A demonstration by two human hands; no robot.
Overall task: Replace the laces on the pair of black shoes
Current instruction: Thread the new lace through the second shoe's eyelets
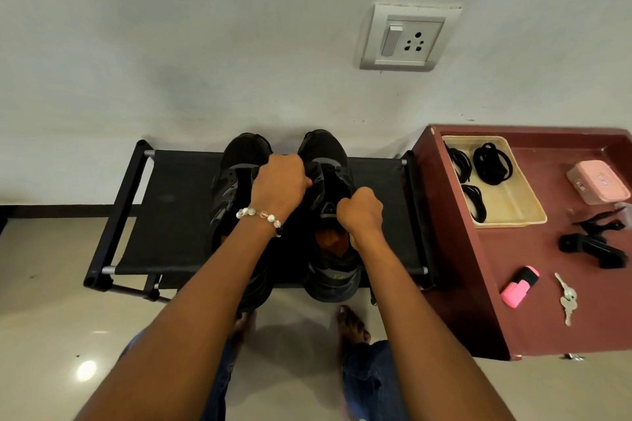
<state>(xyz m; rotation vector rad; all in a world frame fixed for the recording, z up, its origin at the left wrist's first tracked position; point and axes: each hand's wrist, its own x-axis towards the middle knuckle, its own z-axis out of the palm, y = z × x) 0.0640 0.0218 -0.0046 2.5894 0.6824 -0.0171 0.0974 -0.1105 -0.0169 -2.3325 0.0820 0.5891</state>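
Right hand (360,212) curls tight onto the tongue area of the right black shoe (330,215), while the left hand (280,183), beaded bracelet (260,215) at the wrist, grips that shoe's upper further forward. Both shoes sit side by side on the black rack (178,212), left shoe (236,181) alongside; bundled black laces (492,164) lie in the beige tray (519,212) on the maroon table (478,284)

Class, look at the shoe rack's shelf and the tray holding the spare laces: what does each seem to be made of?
Shoe rack: the shelf looks like matte black fabric stretched between silvery, probably metal, rods.
Tray: seemingly cream plastic, smooth and slightly glossy, with rounded moulded rims.
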